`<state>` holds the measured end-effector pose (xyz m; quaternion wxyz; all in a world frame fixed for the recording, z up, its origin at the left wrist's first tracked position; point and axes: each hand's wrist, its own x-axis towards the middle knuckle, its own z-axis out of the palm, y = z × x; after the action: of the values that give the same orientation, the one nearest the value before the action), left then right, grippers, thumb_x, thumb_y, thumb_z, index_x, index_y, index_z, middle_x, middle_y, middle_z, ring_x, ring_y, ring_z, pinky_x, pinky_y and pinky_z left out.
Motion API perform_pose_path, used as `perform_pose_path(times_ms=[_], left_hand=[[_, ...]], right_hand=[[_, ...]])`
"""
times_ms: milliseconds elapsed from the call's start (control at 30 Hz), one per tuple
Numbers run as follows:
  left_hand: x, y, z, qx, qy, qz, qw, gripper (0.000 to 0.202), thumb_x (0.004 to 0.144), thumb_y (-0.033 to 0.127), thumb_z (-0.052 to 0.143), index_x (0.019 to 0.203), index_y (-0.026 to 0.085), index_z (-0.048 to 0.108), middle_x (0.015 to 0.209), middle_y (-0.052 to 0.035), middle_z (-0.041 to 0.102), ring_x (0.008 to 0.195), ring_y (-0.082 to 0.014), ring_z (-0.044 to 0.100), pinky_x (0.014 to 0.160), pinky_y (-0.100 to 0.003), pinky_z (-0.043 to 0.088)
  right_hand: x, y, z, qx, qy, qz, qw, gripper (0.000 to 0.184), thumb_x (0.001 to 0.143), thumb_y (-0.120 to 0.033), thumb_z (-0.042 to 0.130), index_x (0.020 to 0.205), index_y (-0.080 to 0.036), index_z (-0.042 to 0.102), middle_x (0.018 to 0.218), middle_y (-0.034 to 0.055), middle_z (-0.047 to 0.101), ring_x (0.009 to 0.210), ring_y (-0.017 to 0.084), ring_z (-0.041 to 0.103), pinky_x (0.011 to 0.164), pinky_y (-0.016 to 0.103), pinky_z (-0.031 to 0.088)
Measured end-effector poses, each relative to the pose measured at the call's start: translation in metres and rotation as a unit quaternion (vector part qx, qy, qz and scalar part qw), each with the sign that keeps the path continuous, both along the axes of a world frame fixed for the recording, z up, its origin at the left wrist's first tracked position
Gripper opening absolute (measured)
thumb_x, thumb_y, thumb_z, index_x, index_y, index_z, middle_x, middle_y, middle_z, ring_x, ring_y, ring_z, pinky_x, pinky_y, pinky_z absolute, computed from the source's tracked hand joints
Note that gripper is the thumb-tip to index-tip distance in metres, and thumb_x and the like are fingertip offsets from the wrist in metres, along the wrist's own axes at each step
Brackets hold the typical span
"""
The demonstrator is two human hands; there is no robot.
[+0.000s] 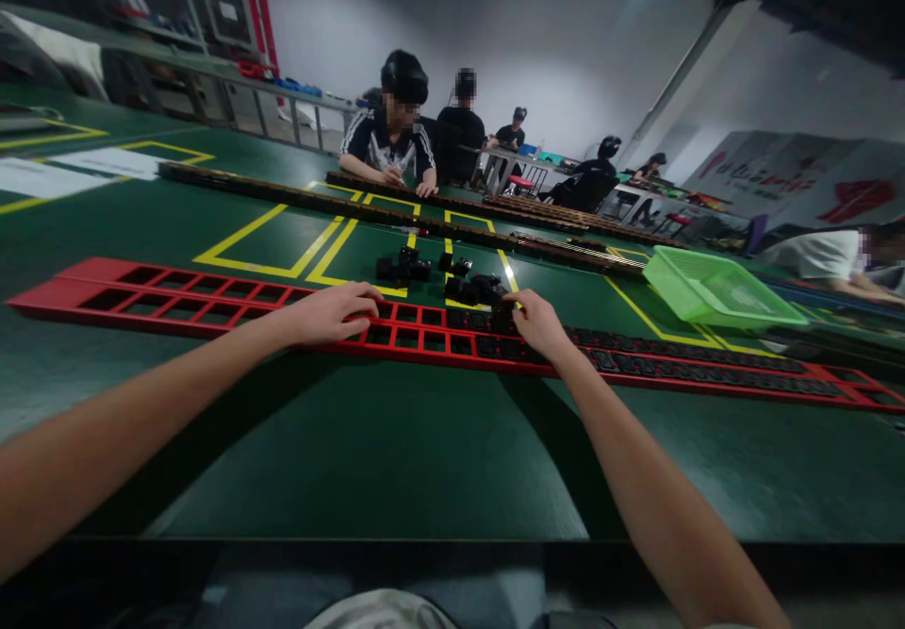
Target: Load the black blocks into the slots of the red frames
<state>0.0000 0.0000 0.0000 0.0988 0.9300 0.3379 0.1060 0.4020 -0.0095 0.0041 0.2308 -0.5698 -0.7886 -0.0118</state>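
Observation:
A long red frame (417, 339) with two rows of square openings lies across the green table. My left hand (339, 313) rests on it left of the middle, fingers stretched over bare openings and apart, holding nothing. Farther right, my right hand (538, 324) pinches a small black block (503, 316) at the frame; the fingers partly cover it. Black square pieces (679, 365) fill the openings to the right of that hand, and a few sit just left of it. Several loose black blocks (403, 269) lie in a small heap just behind the frame.
A light green plastic basket (721, 288) stands behind the frame at right. Long dark strips (283, 195) run across the table farther back. Yellow tape lines (247, 266) mark the green surface. Across the table sits a person (388, 129); other people work beyond.

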Motion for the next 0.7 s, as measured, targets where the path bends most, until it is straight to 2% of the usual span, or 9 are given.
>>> perform_pose_path(times_ms=[133,233,333,467,700], left_hand=[[0.0016,-0.0018,0.0019,-0.005,-0.002,0.002,1.0,0.032,0.096,0.038,0.043,0.106,0.019,0.067,0.138,-0.0101,0.05,0.121,-0.0254,0.051,0.106,-0.043,0.039],[0.0034,-0.0036,0.0035,-0.004,-0.001,0.003,1.0,0.032,0.095,0.037,0.043,0.103,0.018,0.067,0.137,-0.0106,0.05,0.121,-0.0256,0.05,0.107,-0.044,0.039],[0.0043,-0.0043,0.0038,0.002,-0.003,0.002,1.0,0.031,0.095,0.035,0.043,0.103,0.017,0.067,0.135,-0.011,0.051,0.12,-0.0257,0.051,0.107,-0.044,0.039],[0.004,-0.0041,0.0033,-0.001,-0.001,0.006,1.0,0.03,0.095,0.035,0.043,0.103,0.018,0.067,0.136,-0.0109,0.051,0.12,-0.0256,0.051,0.107,-0.044,0.039],[0.0033,-0.0031,0.0029,0.001,-0.004,0.004,1.0,0.03,0.094,0.035,0.044,0.102,0.018,0.067,0.136,-0.0103,0.051,0.12,-0.0252,0.051,0.106,-0.042,0.039]], right_hand=[[-0.0032,-0.0027,0.0019,-0.016,0.016,-0.019,1.0,0.035,0.081,-0.007,0.046,0.111,-0.014,0.064,0.111,0.0129,0.066,0.098,0.023,0.063,0.091,0.034,0.047],[-0.0047,-0.0046,0.003,-0.045,0.032,-0.036,0.998,0.029,0.086,-0.017,0.051,0.113,-0.015,0.06,0.1,0.0106,0.068,0.085,0.022,0.063,0.081,0.034,0.048],[-0.0035,-0.0041,0.0022,-0.039,0.044,-0.026,0.998,0.023,0.088,-0.026,0.053,0.109,-0.018,0.058,0.095,0.0087,0.067,0.078,0.022,0.061,0.076,0.035,0.047],[-0.0002,-0.0015,0.0005,-0.007,0.055,0.003,0.998,0.016,0.086,-0.028,0.055,0.1,-0.02,0.056,0.097,0.0082,0.064,0.08,0.022,0.059,0.076,0.036,0.047],[-0.0018,-0.0027,0.0037,0.045,0.054,0.071,0.995,0.005,0.085,-0.022,0.052,0.09,-0.021,0.054,0.094,0.0079,0.057,0.088,0.024,0.056,0.081,0.039,0.047]])
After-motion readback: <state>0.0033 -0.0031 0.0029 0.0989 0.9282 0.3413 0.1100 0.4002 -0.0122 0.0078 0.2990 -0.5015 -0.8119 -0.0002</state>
